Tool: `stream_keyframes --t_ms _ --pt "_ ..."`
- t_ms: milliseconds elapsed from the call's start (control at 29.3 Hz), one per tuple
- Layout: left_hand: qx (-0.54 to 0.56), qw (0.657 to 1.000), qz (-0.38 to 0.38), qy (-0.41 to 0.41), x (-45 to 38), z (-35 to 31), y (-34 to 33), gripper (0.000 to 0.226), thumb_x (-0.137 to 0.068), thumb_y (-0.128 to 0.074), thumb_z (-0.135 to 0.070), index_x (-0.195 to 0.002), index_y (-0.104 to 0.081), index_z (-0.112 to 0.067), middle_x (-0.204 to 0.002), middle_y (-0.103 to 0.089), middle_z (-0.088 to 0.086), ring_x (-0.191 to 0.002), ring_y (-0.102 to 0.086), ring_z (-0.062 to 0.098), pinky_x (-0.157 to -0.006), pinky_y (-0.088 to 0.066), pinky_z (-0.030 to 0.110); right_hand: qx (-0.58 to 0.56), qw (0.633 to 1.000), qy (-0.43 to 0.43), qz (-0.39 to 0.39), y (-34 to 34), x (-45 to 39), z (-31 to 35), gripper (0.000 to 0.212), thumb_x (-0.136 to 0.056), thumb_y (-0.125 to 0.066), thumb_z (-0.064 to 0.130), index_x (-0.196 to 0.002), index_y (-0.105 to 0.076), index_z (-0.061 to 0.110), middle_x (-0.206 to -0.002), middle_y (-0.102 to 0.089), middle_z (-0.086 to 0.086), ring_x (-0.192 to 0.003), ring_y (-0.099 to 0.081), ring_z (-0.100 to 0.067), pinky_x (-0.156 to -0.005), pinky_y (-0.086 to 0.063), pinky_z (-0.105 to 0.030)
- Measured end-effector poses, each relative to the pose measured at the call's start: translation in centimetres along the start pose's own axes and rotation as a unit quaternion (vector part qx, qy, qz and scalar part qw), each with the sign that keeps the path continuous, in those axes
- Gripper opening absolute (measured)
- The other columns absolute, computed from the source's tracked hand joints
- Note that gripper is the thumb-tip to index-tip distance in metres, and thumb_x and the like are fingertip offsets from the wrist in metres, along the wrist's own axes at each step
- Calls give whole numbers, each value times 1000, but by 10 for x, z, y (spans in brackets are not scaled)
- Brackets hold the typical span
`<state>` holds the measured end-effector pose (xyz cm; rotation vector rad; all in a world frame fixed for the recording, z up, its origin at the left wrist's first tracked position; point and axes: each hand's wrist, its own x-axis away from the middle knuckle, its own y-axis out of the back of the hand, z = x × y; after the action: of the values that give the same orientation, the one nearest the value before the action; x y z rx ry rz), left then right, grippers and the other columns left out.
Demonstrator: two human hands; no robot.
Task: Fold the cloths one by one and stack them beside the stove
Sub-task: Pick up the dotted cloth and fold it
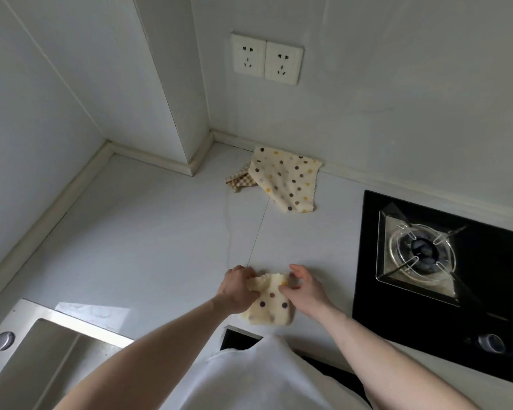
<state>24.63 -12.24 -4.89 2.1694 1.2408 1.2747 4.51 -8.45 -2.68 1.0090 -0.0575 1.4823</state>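
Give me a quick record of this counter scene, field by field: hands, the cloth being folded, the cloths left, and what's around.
left hand: grips the dotted cloth's left upper edge
right hand: pinches its right upper edge
cloth in hand: cream, polka dots, partly folded, lower part on the counter
waiting cloths: dotted cloth lying over a checked cloth, by the back wall
stove: right of the hands
sink: near left
folded stack: none visible

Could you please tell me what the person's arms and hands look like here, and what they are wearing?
Both forearms are bare from the bottom of the picture to the wrist; no sleeves reach them. The left hand and right hand wear no gloves, and no rings, watch or bracelets are visible. A white garment covers the torso between the arms.
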Motion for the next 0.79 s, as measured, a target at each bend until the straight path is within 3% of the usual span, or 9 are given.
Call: stream_keyframes --t_ms 68,171,308,410,513,615,718,786 --pt "50 999 17 -1 1 -1 2 27 -79 -72 -19 -102 -61 -30 -100 -61 -6 -98 -58 21 -75 -46 26 -16 999 -12 30 -1 -8 1 69 -81 -79 24 -144 -51 26 -130 -61 5 -120 -62 -15 -105 -46 -28" --pt "106 994 39 -3 4 -3 8 30 -78 -72 -16 -100 -54 -27 -92 -60 -6 -83 -58 18 -60 -42 21 -36 998 -18 56 0 -15 4 49 -80 -77 10 -127 -67 17 -114 -74 -2 -103 -70 -15 -90 -52 -21" --pt "106 994 18 -13 8 -2 13 37 -77 -73 -22 -111 -62 -29 -98 -67 -7 -87 -64 18 -66 -48 24 -15 999 12 35 1 -11 6 25 -78 -78 9 -97 -74 24 -93 -76 3 -85 -69 -11 -72 -49 -19" --pt "14 997 -49 -65 14 -2 13 23 -79 -60 -20 -96 -71 -32 -96 -61 -12 -90 -61 16 -72 -53 30 -15 999 39 -6 -3 -8 3 17 -74 -79 12 -79 -73 27 -74 -75 5 -65 -68 -5 -68 -52 -24" --pt "-9 991 -83 -105 23 0 8 21 -80 -56 -17 -87 -69 -32 -96 -54 -16 -83 -56 12 -67 -52 31 -16 997 70 -32 -9 0 -2 16 -75 -76 11 -75 -71 27 -65 -72 8 -58 -67 -7 -60 -52 -27" --pt "-59 986 -75 -135 32 7 -1 26 -78 -58 -9 -90 -66 -31 -107 -55 -15 -98 -56 13 -67 -48 29 31 991 123 -43 -14 11 -9 18 -77 -71 8 -78 -70 26 -80 -73 11 -77 -69 -9 -72 -54 -29" --pt "-100 981 -51 -159 40 18 -8 32 -77 -56 -4 -95 -67 -29 -118 -54 -13 -112 -53 14 -71 -46 27 124 975 183 -32 -16 22 -22 32 -79 -68 7 -80 -70 38 -107 -66 22 -100 -64 -2 -88 -48 -19" --pt "-121 978 -36 -168 44 24 -11 29 -83 -57 -11 -102 -69 -29 -126 -51 -14 -118 -51 14 -73 -45 27 166 970 179 -10 -18 27 -35 28 -85 -69 11 -91 -75 38 -125 -60 22 -112 -60 -1 -95 -42 -15"
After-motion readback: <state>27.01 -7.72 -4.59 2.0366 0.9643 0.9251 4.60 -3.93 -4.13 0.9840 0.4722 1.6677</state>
